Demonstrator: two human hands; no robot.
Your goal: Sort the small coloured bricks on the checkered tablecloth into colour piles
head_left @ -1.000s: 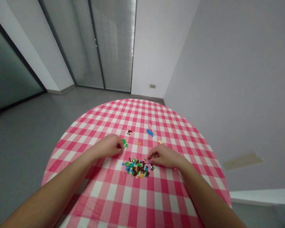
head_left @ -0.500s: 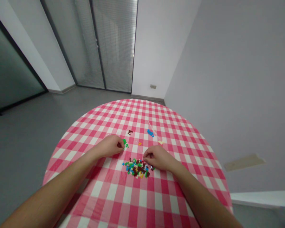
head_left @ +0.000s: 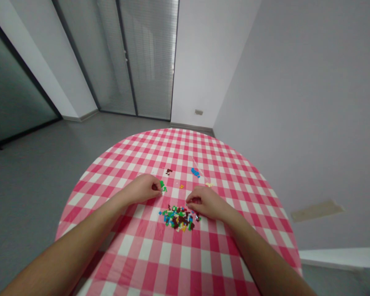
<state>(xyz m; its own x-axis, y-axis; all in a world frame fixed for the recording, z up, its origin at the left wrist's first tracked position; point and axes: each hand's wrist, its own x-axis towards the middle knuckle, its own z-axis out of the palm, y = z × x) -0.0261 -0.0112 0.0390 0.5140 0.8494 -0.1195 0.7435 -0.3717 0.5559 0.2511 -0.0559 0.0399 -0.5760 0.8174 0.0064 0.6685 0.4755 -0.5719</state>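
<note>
A mixed heap of small coloured plastic bricks (head_left: 179, 218) lies on the red-and-white checked tablecloth (head_left: 160, 263). My right hand (head_left: 207, 202) rests at the heap's upper right side, fingers curled and thumb close to the forefinger. Whatever may be between those fingertips is too small to make out. Left of the heap, my left hand (head_left: 144, 189) is closed in a pinch beside a few green bricks (head_left: 163, 186); its fingertips hide what they may hold.
Beyond my hands lie small groups of brown bricks (head_left: 168, 171), blue bricks (head_left: 195, 172), yellow-orange bricks (head_left: 181, 186) and cream bricks (head_left: 209, 184). The round table stands near a white wall (head_left: 296, 102) and a glass partition (head_left: 150, 61).
My right hand has lifted very slightly, staying at the heap's edge. My left hand has barely shifted; the sorted groups look the same.
</note>
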